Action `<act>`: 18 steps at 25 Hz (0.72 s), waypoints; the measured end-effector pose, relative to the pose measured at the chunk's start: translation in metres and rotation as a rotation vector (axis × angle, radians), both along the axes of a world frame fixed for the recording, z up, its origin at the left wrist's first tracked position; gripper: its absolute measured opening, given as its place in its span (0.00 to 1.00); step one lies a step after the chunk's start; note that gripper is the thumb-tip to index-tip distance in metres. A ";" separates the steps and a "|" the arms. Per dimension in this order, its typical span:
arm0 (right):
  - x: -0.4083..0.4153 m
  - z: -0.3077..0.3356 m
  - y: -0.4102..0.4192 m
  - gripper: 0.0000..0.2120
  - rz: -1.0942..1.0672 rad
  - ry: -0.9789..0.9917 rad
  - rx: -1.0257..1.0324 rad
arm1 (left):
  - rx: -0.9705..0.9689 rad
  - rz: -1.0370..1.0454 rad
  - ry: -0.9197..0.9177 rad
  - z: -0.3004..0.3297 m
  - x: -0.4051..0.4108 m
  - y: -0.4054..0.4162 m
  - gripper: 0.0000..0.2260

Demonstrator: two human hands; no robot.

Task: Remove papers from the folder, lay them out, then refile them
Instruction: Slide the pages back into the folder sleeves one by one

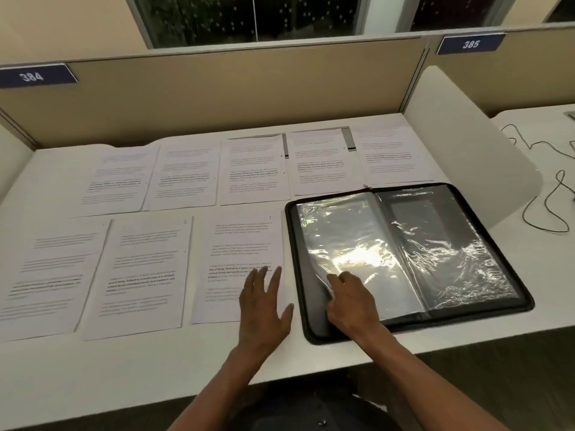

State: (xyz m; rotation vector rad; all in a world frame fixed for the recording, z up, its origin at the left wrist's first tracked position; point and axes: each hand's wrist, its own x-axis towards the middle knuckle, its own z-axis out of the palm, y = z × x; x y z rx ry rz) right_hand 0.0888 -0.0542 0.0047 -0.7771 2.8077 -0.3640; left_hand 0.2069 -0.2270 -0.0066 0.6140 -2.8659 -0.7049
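Left hand (264, 301): flat, palm down, fingers straight and spread.
Right hand (351, 301): fingers curled, pinching at the fingertips.
Forearms: both bare, extended forward.

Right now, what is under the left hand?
The left hand lies flat on the near-row printed sheet beside the folder. The text beneath the palm is covered.

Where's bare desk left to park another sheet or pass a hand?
Free: the front strip of the desk below the near row of papers, and the far-left corner beside the far row. Crowded: both rows lie edge to edge; the folder fills the right, with left hand and right hand at its edge.
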 end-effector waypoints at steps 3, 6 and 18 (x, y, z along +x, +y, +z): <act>-0.011 0.018 0.007 0.19 -0.205 -0.005 -0.186 | 0.051 -0.142 0.017 0.002 -0.006 0.027 0.35; -0.030 0.036 0.030 0.14 -0.466 -0.043 -0.477 | 0.035 -0.293 -0.008 0.006 -0.015 0.045 0.32; -0.123 0.091 0.221 0.11 -1.046 -0.328 -1.105 | -0.036 -0.350 -0.109 -0.025 -0.042 0.052 0.36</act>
